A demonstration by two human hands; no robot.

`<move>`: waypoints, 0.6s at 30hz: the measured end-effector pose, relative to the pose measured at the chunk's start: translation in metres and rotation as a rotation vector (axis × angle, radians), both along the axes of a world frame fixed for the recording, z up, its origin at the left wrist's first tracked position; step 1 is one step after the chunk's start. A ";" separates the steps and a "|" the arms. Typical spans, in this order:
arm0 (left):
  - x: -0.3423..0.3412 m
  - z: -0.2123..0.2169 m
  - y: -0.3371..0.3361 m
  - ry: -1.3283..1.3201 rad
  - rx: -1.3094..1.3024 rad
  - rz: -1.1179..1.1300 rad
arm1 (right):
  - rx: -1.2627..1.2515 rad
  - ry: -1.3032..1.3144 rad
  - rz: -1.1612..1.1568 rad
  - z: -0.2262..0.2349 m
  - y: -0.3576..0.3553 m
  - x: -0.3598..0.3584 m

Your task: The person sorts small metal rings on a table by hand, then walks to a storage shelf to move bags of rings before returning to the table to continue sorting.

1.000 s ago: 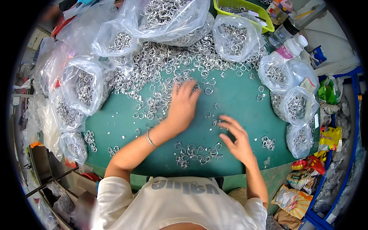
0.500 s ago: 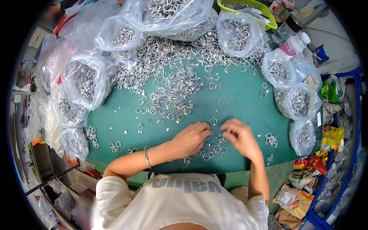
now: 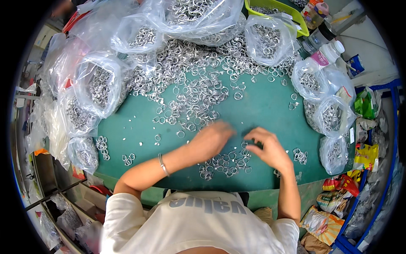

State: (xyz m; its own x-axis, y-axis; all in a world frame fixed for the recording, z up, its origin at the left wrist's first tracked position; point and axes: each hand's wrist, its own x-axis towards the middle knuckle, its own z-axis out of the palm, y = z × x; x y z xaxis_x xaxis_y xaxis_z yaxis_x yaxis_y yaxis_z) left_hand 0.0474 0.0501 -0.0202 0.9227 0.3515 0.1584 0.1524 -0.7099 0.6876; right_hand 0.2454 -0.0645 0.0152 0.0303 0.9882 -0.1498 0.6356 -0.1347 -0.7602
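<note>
Silver-coloured metal rings lie over the green table (image 3: 279, 114). My left hand (image 3: 212, 137), wearing a bangle (image 3: 163, 165) at the wrist, is smeared by motion above the table, and what its fingers hold, if anything, does not show. To its right, my right hand (image 3: 270, 148) has thumb and forefinger curved toward each other with one ring (image 3: 244, 144) at their tips. Beneath and between the hands spreads a small group of rings (image 3: 230, 164). Farther off, a loose pile of rings (image 3: 198, 99) runs back into a larger heap (image 3: 182, 59).
Clear plastic bags of rings stand along the left (image 3: 99, 86), the back (image 3: 198, 21) and the right (image 3: 332, 114). A yellow-green basket (image 3: 292, 17) and a white bottle (image 3: 327, 53) are at the back right. Small ring clusters lie left (image 3: 102, 147) and right (image 3: 300, 156).
My left hand has moved up and away from the near group of rings. My right hand has shifted slightly right. The single rings lying ahead of the hands no longer show there.
</note>
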 end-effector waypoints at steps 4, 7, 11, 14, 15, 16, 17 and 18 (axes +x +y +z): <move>0.053 0.004 0.034 -0.083 0.341 0.311 | 0.231 -0.137 -0.199 -0.003 0.062 0.009; 0.070 -0.015 0.051 -0.037 0.451 0.289 | 0.554 -0.324 -0.149 -0.032 0.087 0.012; 0.059 -0.013 0.054 -0.108 0.333 0.292 | 0.398 -0.346 -0.106 -0.042 0.081 0.024; 0.039 -0.005 0.046 -0.103 0.257 0.315 | 0.282 -0.241 -0.119 -0.037 0.060 0.026; 0.033 0.003 0.041 -0.067 0.036 0.336 | 0.250 -0.195 -0.127 -0.031 0.057 0.025; 0.028 0.012 0.037 -0.030 -0.184 0.356 | 0.203 -0.121 -0.167 -0.022 0.059 0.023; 0.023 0.016 0.034 0.008 -0.405 0.374 | 0.156 -0.046 -0.206 -0.012 0.061 0.020; 0.019 0.012 0.034 -0.060 -0.644 0.371 | 0.110 0.027 -0.251 -0.006 0.061 0.017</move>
State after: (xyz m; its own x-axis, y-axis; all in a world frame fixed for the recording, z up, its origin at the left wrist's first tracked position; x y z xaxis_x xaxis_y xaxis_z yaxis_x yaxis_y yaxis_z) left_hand 0.0660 0.0841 -0.0078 0.7219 0.6782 -0.1374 0.2524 -0.0732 0.9648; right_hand 0.2628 -0.0035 0.0096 0.2735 0.9607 -0.0465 0.5717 -0.2012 -0.7954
